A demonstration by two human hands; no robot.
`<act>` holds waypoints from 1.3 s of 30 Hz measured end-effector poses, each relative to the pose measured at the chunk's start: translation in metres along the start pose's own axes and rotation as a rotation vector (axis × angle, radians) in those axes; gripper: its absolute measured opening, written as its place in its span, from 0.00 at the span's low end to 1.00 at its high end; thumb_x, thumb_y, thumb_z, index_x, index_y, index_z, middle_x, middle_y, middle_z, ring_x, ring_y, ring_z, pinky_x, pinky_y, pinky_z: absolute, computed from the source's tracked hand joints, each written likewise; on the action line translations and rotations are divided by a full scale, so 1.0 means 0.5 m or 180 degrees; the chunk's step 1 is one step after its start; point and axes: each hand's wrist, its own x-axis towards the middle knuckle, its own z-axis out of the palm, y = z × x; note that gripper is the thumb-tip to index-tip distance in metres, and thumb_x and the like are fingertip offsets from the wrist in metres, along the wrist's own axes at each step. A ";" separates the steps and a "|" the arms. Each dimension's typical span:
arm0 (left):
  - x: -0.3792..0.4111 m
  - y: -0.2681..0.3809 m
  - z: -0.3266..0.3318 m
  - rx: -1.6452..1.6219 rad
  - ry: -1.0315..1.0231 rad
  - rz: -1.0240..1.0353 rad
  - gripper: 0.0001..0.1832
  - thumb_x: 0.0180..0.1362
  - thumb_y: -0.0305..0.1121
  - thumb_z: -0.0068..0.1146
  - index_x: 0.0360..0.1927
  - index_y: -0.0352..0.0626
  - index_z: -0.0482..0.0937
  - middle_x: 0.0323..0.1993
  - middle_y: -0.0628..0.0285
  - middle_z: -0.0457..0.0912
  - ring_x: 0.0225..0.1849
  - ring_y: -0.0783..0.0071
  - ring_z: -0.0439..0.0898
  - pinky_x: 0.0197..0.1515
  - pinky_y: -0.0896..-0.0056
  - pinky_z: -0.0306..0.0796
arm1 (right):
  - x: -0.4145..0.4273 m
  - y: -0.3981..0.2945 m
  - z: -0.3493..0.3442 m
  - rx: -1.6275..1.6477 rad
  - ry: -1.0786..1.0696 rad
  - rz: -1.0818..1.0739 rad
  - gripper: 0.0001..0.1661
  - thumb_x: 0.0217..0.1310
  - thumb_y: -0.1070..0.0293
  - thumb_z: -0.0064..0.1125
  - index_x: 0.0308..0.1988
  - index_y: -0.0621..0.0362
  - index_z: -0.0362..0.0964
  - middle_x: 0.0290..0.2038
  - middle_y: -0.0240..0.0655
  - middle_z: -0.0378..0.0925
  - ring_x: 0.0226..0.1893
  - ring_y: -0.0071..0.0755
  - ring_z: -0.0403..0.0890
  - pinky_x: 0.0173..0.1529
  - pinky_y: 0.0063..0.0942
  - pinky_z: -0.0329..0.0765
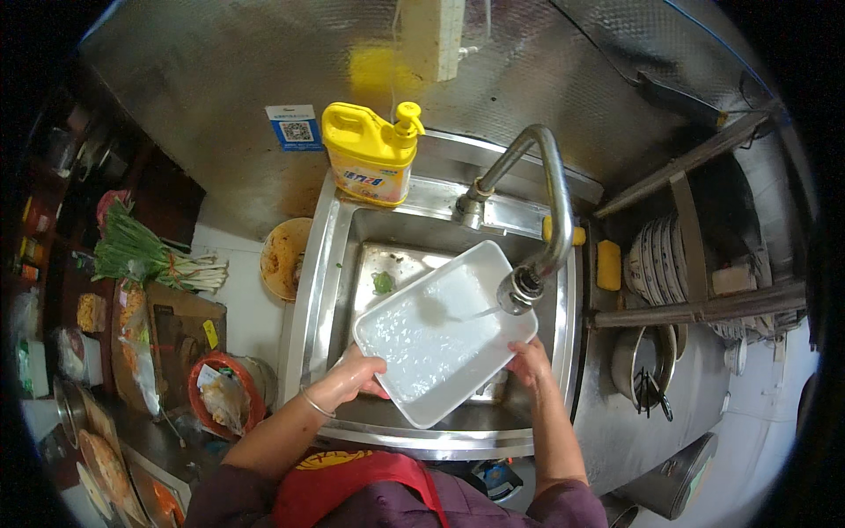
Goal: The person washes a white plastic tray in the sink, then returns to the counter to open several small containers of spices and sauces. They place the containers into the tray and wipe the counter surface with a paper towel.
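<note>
Between my two hands is a white plastic tub [429, 343], held at a slant over the stainless steel sink [320, 330]. My left hand [356, 376] grips its lower left rim, thumb over the edge. My right hand [530, 362] holds the rim on the right. A stream runs from the metal faucet [551, 191] into the tub, and rippling water covers its bottom. A green leaf scrap [383, 283] lies on the sink floor beyond the tub. The tub hides much of the basin and my fingers beneath it.
A yellow detergent jug [370, 155] with a pump stands on the sink's back left corner. Yellow sponges [608, 265], stacked bowls [657, 261] and a metal pot [640, 363] are at the right. Scallions [155, 254], a stained bowl [282, 257] and a red-rimmed bin [254, 396] are leftward.
</note>
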 end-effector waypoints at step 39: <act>0.019 -0.092 -0.076 -0.0447 -0.0402 -0.0468 0.28 0.44 0.23 0.45 0.54 0.32 0.61 0.42 0.47 0.74 0.34 0.55 0.80 0.26 0.57 0.78 | 0.194 -0.285 0.170 -0.1412 -0.0758 -0.1592 0.21 0.55 0.62 0.57 0.44 0.64 0.63 0.30 0.37 0.75 0.27 0.27 0.78 0.31 0.24 0.77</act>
